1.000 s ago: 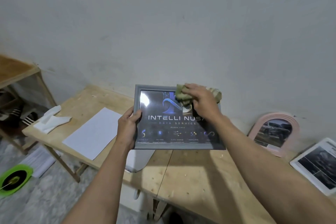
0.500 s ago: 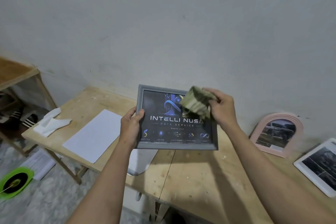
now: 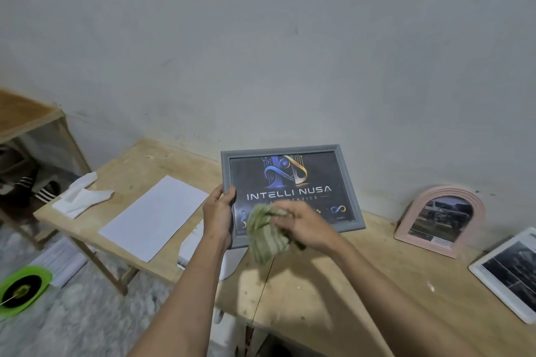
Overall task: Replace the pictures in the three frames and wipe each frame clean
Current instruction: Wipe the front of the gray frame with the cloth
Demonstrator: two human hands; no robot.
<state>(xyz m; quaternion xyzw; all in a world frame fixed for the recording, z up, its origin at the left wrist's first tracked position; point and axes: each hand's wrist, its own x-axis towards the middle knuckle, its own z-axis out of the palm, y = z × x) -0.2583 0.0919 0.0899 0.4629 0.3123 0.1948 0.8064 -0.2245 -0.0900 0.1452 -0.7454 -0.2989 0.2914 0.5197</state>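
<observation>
A grey picture frame (image 3: 345, 165) with a dark "INTELLI NUSA" print is held up over the wooden table (image 3: 333, 284). My left hand (image 3: 218, 213) grips its left edge, thumb on the front. My right hand (image 3: 307, 227) holds a crumpled green cloth (image 3: 265, 233) against the frame's lower left part. A pink arched frame (image 3: 442, 219) leans on the wall at the right. A white rectangular frame (image 3: 506, 272) lies flat at the far right edge.
A white sheet of paper (image 3: 155, 216) and a crumpled white tissue (image 3: 81, 195) lie on the left table section. A wooden shelf (image 3: 32, 119) with shoes stands at the left. More paper (image 3: 61, 261) and a green dish (image 3: 23, 290) lie on the floor.
My right hand has carried the cloth from the frame's top right down to its lower left part. The frame has tilted more upright and shifted slightly right.
</observation>
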